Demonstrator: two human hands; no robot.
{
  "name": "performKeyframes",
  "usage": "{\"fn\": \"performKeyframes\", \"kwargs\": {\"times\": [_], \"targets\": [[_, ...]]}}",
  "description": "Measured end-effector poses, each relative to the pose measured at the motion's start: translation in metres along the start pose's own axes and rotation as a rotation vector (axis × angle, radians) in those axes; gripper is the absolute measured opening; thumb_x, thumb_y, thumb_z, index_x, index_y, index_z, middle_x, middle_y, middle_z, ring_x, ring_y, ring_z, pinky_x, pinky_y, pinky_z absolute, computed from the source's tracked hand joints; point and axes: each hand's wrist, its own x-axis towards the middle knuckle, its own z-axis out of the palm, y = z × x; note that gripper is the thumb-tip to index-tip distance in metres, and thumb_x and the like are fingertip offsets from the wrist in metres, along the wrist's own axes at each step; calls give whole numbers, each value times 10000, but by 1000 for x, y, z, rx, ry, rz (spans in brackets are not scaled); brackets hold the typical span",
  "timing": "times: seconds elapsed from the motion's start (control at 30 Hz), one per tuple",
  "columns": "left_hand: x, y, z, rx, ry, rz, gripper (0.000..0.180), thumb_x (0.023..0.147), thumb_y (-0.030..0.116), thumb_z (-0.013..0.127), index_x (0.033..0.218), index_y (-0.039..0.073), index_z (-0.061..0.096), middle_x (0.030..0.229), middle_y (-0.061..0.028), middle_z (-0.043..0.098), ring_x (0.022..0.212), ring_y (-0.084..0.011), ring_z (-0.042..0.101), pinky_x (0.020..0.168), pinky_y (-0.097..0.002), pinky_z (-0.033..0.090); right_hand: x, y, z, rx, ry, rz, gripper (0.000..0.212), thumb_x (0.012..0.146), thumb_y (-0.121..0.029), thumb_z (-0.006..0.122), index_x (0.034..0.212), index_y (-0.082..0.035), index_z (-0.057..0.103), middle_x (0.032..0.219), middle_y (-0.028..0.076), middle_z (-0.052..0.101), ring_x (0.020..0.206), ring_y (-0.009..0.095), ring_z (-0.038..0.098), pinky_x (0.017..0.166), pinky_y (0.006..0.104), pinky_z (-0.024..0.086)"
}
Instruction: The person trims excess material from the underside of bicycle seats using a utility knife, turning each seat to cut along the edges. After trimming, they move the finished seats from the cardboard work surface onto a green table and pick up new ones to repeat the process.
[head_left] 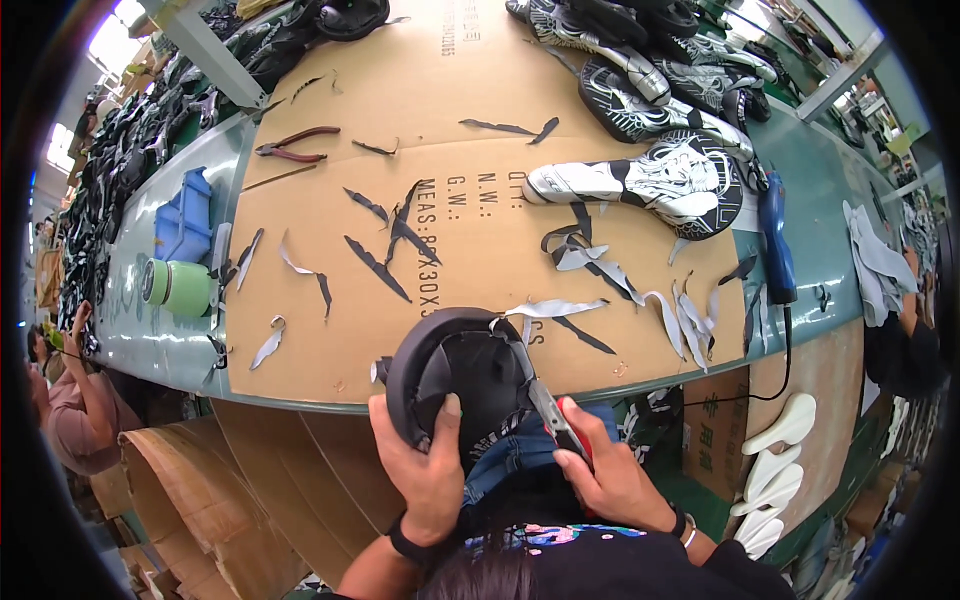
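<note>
My left hand (428,468) grips the near-left side of a black bicycle saddle (482,372), its thumb pressed on the inside. The saddle is tilted with its hollow underside up, above the table's near edge. In my right hand (618,474) is a utility knife (546,408) with a silver body and red on the handle. Its front end meets the saddle's right rim, where a grey strip of trim (556,308) stretches away over the cardboard. The knife's very tip is too small to make out.
A cardboard sheet (330,215) covers the table, strewn with cut strips. Pliers (298,145) lie far left, beside a blue bin (184,218) and green jar (178,287). White-and-black saddles (650,185) pile far right near a blue corded tool (775,235). Another person (90,410) is at left.
</note>
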Motion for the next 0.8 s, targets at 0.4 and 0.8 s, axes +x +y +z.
{"fn": "performKeyframes", "kwargs": {"times": [0.4, 0.8], "targets": [[-12, 2, -6, 452, -101, 584, 380, 732, 17, 724, 1045, -7, 510, 941, -156, 486, 844, -336, 519, 770, -395, 435, 90, -12, -10, -133, 394, -593, 648, 864, -85, 671, 1422, -47, 342, 1144, 122, 631, 846, 172, 659, 698, 290, 526], [27, 21, 15, -641, -361, -790, 513, 1004, 486, 402, 1198, 35, 550, 994, -122, 663, 854, -226, 663, 743, -344, 540, 132, -69, -27, 559, -259, -194, 461, 863, -9, 613, 1284, -16, 426, 936, 69, 612, 843, 142, 650, 688, 264, 530]]}}
